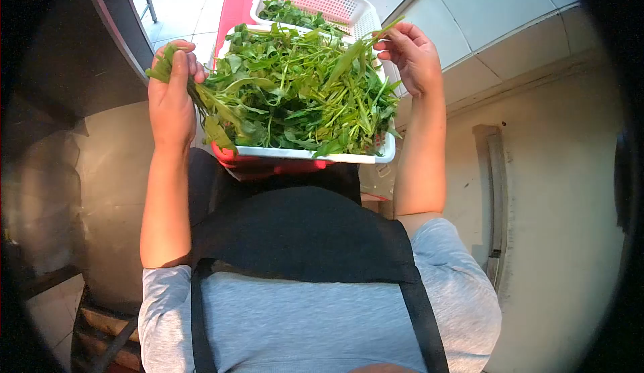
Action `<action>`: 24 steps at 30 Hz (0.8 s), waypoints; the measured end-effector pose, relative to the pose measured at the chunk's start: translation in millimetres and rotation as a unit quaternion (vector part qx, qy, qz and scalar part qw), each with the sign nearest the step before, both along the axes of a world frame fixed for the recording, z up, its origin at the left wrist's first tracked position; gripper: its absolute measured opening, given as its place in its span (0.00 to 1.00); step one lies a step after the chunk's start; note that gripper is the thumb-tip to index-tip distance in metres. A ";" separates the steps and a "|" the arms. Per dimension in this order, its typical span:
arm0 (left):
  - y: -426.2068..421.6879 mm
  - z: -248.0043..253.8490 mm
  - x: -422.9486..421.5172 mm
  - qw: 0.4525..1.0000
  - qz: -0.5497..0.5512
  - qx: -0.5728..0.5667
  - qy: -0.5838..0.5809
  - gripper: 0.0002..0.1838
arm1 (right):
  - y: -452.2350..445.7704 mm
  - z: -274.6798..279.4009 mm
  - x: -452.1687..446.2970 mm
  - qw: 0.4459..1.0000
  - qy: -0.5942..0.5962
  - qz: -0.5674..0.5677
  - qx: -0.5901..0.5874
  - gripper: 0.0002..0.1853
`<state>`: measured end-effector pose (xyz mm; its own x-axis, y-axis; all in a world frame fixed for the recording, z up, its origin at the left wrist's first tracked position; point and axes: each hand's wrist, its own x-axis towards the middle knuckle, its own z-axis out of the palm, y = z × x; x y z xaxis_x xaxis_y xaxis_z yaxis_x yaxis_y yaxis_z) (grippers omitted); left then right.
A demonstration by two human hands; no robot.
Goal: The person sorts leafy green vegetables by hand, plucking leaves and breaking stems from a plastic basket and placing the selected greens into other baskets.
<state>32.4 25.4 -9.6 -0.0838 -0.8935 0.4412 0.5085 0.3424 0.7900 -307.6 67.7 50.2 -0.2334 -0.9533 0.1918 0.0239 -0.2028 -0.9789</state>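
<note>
My left hand [176, 81] is closed around a small bunch of leafy green stems [159, 71], at the left side of a white basket [302, 153]. Leaves from that bunch trail down over the basket's left edge. Opposite, my right hand [412, 54] pinches a single leafy stem [355, 54] near its end, and its leaves hang above the heap. A large pile of loose leafy greens [295, 94] fills the basket and spills slightly over its front and right rim.
Behind stands a second white perforated basket [342, 1] with fewer greens [295, 14] in it. Both baskets rest on a red surface [235, 4]. A dark panel [121, 17] rises on the left, and a tiled wall [496, 17] runs along the right.
</note>
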 end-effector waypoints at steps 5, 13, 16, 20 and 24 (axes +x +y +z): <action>2.1 10.2 -4.9 0.995 0.040 0.026 -0.082 0.09 | 7.0 3.2 5.7 1.000 -0.003 0.009 -0.008 0.08; 14.2 2.6 -69.0 0.973 -0.029 0.012 -0.227 0.10 | 12.2 -39.9 116.9 0.989 0.123 0.079 0.017 0.08; 7.3 -15.2 -66.6 0.973 0.019 0.016 -0.228 0.07 | 9.6 -45.7 110.7 0.971 0.226 0.072 0.035 0.09; 1.4 -29.8 -43.5 0.990 0.026 0.046 -0.127 0.09 | -25.9 -66.2 35.0 0.891 0.444 -0.089 -0.013 0.13; 0.3 -39.3 -27.5 0.992 0.008 0.083 -0.091 0.08 | -18.8 -93.2 20.0 0.766 0.641 -0.044 -0.025 0.15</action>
